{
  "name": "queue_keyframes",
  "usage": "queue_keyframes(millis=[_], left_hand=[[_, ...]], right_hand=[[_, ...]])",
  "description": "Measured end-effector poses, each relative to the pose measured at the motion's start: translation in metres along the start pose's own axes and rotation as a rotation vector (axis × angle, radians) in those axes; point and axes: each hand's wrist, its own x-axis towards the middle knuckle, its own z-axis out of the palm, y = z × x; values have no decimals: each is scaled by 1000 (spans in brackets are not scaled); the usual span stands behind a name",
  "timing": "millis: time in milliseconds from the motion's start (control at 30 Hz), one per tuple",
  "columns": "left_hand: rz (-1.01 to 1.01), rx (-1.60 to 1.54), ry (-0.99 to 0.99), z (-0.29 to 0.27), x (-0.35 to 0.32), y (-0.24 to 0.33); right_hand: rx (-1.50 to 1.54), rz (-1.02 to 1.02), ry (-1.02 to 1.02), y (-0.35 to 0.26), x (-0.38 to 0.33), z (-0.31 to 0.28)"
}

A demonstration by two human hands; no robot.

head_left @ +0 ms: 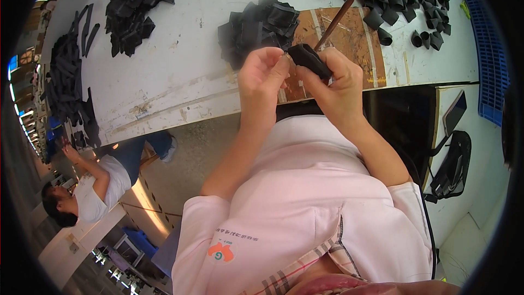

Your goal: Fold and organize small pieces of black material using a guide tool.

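At a long white desk (pixel 164 65) strewn with heaps of black pieces (pixel 262 24), a person's right hand (pixel 333 84) closes around a black piece (pixel 308 59) and a thin brown stick (pixel 335 21), while the left hand (pixel 262 76) pinches the piece's near end above the desk edge.

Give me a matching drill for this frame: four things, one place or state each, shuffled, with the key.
Things
1. small black piece
2. brown stick tool
3. blue crate
4. seated co-worker

Places
A. far right edge of the table
B. lower left, at the next table
C. pinched between left hand and right hand
D. slanting up from the right hand over the brown board

Pairs: 1-C, 2-D, 3-A, 4-B
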Motion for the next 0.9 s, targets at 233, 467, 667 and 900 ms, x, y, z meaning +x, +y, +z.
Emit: queue_keyframes(millis=[233, 467, 667, 900], left_hand=[[182, 261, 22, 25, -11, 18], [126, 288, 30, 19, -7, 19], [362, 651, -71, 26, -14, 12], [383, 473, 167, 37, -4, 9]], right_hand=[[-545, -546, 205, 5, 1, 1], [-166, -207, -103, -11, -3, -17], [-236, -404, 40, -8, 3, -20], [-668, -589, 173, -1, 7, -9]])
